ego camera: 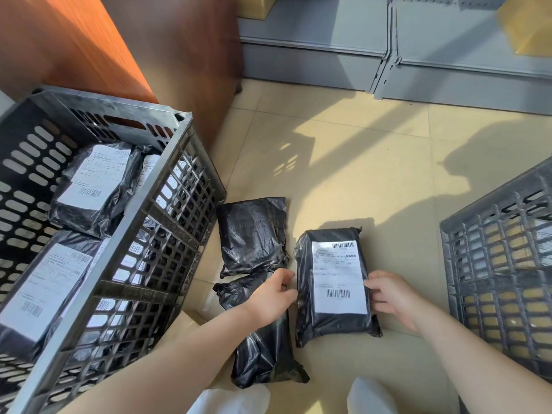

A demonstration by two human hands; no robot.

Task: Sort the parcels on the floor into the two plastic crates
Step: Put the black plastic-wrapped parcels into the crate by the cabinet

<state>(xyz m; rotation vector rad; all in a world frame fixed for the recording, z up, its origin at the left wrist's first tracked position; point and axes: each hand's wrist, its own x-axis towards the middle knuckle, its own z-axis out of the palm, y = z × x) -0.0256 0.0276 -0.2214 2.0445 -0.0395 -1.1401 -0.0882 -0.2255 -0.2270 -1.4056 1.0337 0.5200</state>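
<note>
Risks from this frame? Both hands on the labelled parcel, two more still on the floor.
1. The left hand and right hand touch only the side edges of the glossy black plastic-wrapped parcel with the white label; the film may slip when lifted.
2. The two unlabelled-side black parcels lie label-down, so sorting could go wrong unless flipped.
3. The left black slotted plastic crate stands close; the parcel might snag its rim.

Three black parcels (pixel 333 282) on floor between slotted crates (pixel 167 180).
</note>
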